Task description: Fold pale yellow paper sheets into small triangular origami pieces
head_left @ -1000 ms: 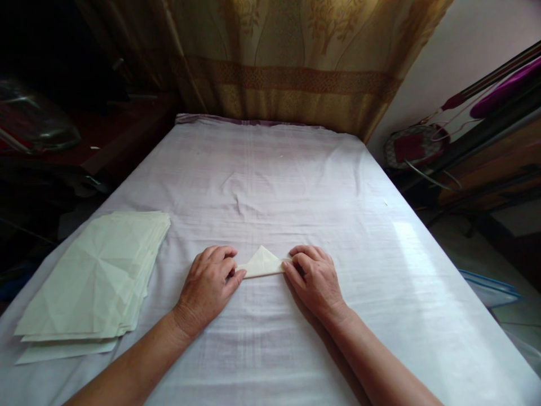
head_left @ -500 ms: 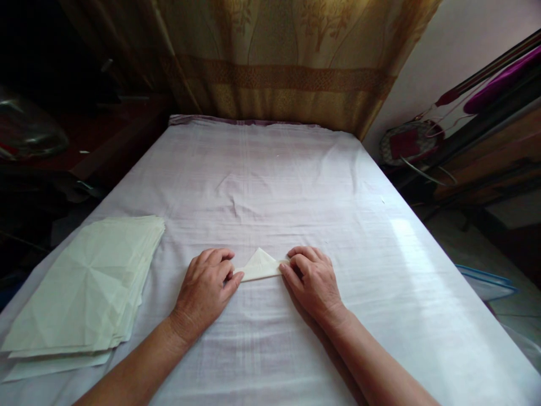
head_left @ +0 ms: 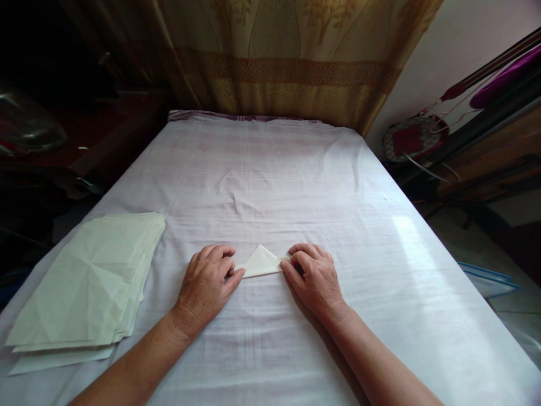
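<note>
1. I see the left hand (head_left: 205, 283) lying knuckles-up on the white sheet (head_left: 296, 186), fingers curled, thumb and forefinger pinching the left corner of the folded paper triangle (head_left: 261, 263).
2. Right hand (head_left: 313, 277) mirrors it, fingertips closed on the triangle's right corner.
3. The triangle lies flat on the sheet between the two hands, near the front edge of the bed, apex pointing away from me.
4. Stack of creased pale sheets (head_left: 91, 282) sits well apart to the left, close to the bed's edge.
5. Curtain (head_left: 287, 62) hangs at the far end; clutter on the right, a red-and-white round thing (head_left: 412, 141) included, too dim to name.
6. Risk, my call: the sheet is soft and wrinkled, so pressing a crease could come out crooked or drag the cloth.
7. Risk: uneven pull from the two pinches could skew or tear a corner.
8. Risk: the left forearm is near the stack; a sweep could fan it off the edge.
</note>
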Motion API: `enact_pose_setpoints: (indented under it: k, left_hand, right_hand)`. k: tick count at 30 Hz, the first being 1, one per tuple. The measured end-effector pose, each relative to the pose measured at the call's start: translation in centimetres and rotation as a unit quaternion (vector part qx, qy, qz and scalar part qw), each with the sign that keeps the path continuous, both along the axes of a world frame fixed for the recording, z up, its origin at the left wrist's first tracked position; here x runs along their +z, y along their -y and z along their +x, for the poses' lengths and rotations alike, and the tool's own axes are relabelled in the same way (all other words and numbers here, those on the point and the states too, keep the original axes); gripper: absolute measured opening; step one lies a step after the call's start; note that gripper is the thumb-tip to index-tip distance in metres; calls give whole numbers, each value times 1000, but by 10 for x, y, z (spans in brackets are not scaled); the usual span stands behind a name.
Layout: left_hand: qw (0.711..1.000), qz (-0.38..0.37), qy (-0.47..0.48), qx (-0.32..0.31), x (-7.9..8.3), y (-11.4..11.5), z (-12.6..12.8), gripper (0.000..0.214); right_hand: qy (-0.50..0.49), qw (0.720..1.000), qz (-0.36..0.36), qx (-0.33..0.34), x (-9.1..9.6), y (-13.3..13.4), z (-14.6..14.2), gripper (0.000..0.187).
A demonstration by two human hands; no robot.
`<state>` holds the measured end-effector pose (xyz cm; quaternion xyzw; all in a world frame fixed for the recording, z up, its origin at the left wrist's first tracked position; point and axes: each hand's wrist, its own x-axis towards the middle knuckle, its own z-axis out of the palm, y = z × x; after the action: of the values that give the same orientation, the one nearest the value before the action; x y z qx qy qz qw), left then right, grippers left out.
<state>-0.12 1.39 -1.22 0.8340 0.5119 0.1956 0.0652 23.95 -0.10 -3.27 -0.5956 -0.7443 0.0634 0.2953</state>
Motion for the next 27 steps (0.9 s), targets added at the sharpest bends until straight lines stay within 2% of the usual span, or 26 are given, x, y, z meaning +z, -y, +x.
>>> enact_pose_setpoints:
  k: [27]
  left_hand:
    - [1000,-28,5,-1,4,0,-1,20]
  right_hand:
    - [4,1000,8,0,-2,0,1,24]
